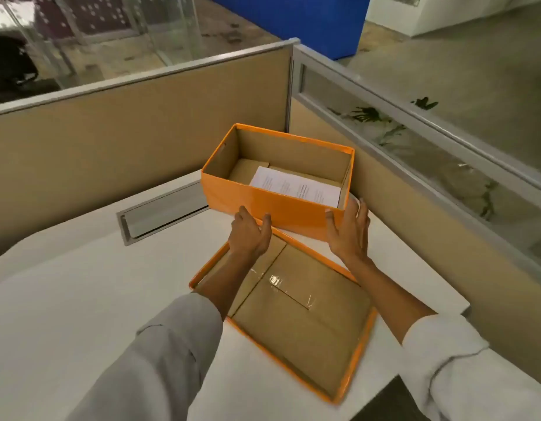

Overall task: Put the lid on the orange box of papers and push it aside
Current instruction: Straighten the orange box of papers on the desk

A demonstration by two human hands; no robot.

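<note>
Orange box (272,205): sitting lidless just beyond both grips — papers (295,185) inside.
Lid (305,326): lying upturned beneath the forearms.
Left grip (248,235), right grip (348,232): spreading open — holding nothing.

One orange box (275,205), one lid (296,323), one sheet of paper (296,188), two hands, left (248,235), right (349,232)

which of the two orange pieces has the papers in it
The deep orange box by the partition, white papers inside; the shallow lid nearer the person is empty.
</note>
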